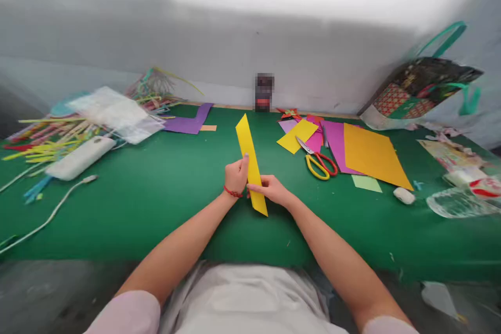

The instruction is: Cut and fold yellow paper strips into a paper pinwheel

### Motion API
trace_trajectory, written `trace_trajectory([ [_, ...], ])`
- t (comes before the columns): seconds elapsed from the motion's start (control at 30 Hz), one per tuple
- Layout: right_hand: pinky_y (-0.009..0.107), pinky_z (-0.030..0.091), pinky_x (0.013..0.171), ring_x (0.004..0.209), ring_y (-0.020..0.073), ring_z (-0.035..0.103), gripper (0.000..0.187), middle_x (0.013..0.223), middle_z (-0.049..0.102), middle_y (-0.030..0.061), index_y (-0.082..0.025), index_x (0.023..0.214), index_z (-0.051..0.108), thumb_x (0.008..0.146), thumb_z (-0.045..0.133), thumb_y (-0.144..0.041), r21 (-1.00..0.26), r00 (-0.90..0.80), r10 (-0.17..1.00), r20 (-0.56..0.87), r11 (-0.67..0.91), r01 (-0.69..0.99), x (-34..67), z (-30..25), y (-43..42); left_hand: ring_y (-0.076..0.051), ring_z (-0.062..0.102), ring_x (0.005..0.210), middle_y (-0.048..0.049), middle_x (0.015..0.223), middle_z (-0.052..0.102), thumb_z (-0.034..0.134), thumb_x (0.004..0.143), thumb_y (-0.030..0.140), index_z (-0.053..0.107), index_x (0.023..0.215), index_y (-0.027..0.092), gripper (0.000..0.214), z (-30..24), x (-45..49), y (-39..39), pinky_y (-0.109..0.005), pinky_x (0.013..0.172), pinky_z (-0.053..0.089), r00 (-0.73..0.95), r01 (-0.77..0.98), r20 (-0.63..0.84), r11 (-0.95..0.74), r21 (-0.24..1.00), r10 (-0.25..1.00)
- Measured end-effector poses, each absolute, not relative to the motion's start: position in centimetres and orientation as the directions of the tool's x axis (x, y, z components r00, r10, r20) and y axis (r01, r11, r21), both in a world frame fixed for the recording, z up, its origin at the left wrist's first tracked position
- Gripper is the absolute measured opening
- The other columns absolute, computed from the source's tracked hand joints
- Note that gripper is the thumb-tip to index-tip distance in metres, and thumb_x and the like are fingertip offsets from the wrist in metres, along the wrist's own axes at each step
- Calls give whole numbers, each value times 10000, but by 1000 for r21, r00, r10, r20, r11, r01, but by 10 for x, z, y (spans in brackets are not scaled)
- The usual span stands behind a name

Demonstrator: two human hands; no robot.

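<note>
Above the counter, near the middle of its front edge, the left hand and right hand close their fingers around a yellow paper strip, presumably to steady it.

left of the paper strip lies a cable; right, scissors.

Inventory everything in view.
paper strip: 1, yellow, centre
scissors: 1, red/yellow handles, right
loose papers: several, multicoloured, right
angled paper: 1, purple, left
paper slip: 1, peach, left
thin strips: many, multicoloured, left
plastic sheet: 1, translucent, left
oblong block: 1, white, left
cable: 1+, white, left
bag: 1, patterned, right
bottle: 1, clear, right
small object: 1, white, right
blurred object: 1, dark, back
table: 1, green, underneath
left hand: 1, on strip
right hand: 1, on strip
</note>
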State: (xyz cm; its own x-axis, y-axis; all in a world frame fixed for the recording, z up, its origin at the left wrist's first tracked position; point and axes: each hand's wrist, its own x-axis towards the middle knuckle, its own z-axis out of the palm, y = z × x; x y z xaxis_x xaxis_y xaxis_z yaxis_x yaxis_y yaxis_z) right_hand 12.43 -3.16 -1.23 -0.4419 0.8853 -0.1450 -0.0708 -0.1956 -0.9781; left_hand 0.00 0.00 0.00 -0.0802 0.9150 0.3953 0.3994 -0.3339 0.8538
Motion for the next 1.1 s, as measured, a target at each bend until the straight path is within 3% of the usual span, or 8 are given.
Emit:
trace_trajectory([
  [0.23, 290, 498, 563, 539, 155, 624, 335, 570, 635, 5, -140, 653, 593, 556, 760, -414, -974, -475, 868, -142, -208, -89, 130, -10, -31, -80, 278, 361, 42, 365, 301, 331, 832, 572, 259, 407, 202, 568, -2, 4, -4, -249, 390, 204, -78, 390, 384, -327, 861, 920],
  [0.4, 288, 491, 555, 528, 147, 613, 321, 578, 633, 2, -141, 705, 602, 579, 752, -395, -978, -432, 892, -131, -187, -91, 127, -13, -30, -88, 316, 366, 34, 366, 335, 335, 832, 565, 295, 407, 200, 561, -3, 1, -2, -248, 394, 226, -78, 381, 342, -289, 878, 936],
  [0.63, 333, 508, 682, 635, 175, 644, 349, 618, 656, 28, -130, 753, 639, 607, 728, -434, -977, -458, 883, -106, -179, -119, 124, -7, -31, -86, 304, 373, 34, 378, 332, 340, 814, 574, 285, 409, 200, 554, 1, -1, -4, -253, 404, 224, 3, 403, 348, -320, 858, 937],
  [0.93, 290, 508, 555, 531, 143, 619, 341, 626, 614, -8, -145, 726, 597, 555, 766, -386, -970, -410, 902, -134, -204, -131, 128, -11, -28, -86, 303, 370, 34, 364, 329, 330, 804, 588, 291, 394, 200, 565, -1, 1, -3, -251, 401, 227, 59, 394, 322, -318, 862, 945],
  [1.1, 280, 504, 599, 574, 141, 625, 332, 652, 633, 0, -150, 752, 577, 568, 765, -353, -975, -453, 884, -118, -189, -115, 125, -8, -29, -89, 330, 367, 29, 372, 362, 365, 786, 607, 302, 394, 203, 567, -2, -2, 1, -250, 389, 230, -11, 374, 301, -276, 885, 953],
])
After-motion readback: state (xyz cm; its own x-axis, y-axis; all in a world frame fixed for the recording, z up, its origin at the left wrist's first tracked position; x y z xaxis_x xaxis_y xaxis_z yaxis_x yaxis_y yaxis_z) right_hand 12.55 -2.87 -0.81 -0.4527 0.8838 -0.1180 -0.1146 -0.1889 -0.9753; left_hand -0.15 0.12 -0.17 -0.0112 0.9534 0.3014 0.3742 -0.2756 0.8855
